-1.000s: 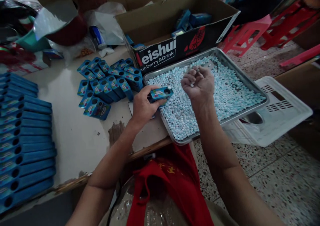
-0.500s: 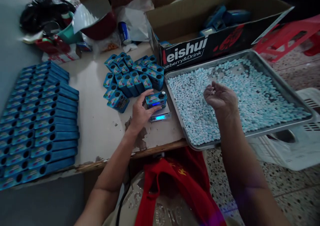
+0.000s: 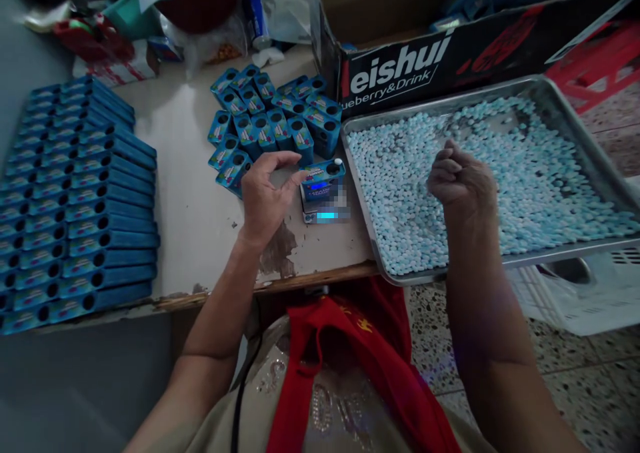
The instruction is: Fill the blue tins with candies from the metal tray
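On a small digital scale with a lit blue display stands a blue printed candy box. A white candy sits at the hole in its top. My left hand is at the box's left side, thumb and fingers apart; the thumb tip lies at its edge, and I cannot tell if it touches. Above a metal tray of small pale blue and white candies, my right hand is closed with curled fingers. What it holds is hidden now; pale candies showed in it earlier.
Several similar blue boxes stand loosely behind my left hand. Rows of blue boxes fill the table's left side. A black-printed carton stands behind the tray. Bowls, a blue can and bags crowd the back.
My left hand has loosened from the box on the scale and drawn left. The right hand's fingers have curled tighter above the tray. The view has shifted somewhat.
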A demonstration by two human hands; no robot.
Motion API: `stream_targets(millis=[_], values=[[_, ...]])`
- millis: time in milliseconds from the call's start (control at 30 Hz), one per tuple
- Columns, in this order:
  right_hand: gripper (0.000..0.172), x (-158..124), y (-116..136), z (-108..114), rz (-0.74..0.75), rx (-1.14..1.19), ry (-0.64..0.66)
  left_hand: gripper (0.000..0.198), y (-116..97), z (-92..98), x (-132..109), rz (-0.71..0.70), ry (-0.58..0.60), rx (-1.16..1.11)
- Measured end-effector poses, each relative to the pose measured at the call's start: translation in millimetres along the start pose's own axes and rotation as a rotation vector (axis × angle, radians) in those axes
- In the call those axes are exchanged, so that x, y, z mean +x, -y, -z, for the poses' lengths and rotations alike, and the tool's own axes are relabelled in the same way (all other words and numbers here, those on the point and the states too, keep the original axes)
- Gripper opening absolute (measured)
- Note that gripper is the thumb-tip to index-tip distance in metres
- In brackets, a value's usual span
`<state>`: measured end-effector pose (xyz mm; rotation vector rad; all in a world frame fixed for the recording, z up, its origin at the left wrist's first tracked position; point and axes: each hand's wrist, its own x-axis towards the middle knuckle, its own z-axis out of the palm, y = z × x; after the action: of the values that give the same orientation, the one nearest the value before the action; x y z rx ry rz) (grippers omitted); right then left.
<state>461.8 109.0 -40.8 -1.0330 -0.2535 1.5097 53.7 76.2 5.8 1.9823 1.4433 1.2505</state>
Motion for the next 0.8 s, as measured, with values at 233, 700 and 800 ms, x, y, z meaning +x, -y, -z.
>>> stream_targets(millis=[233,700,800], values=[[0.033,0,-15,-16,0.111,-0.16,-0.156,0.008,-26,-13.2,22,-0.2,0.042,0.069],[0.022,-9,-9,-30,0.061,-0.171,-0.121,0.035,-7,-37.6,13,-0.187,0.34,0.259],[0.023,-21,-18,-45,0.102,-0.194,-0.132,0.042,2,-30.9,2,-0.209,0.304,0.242]])
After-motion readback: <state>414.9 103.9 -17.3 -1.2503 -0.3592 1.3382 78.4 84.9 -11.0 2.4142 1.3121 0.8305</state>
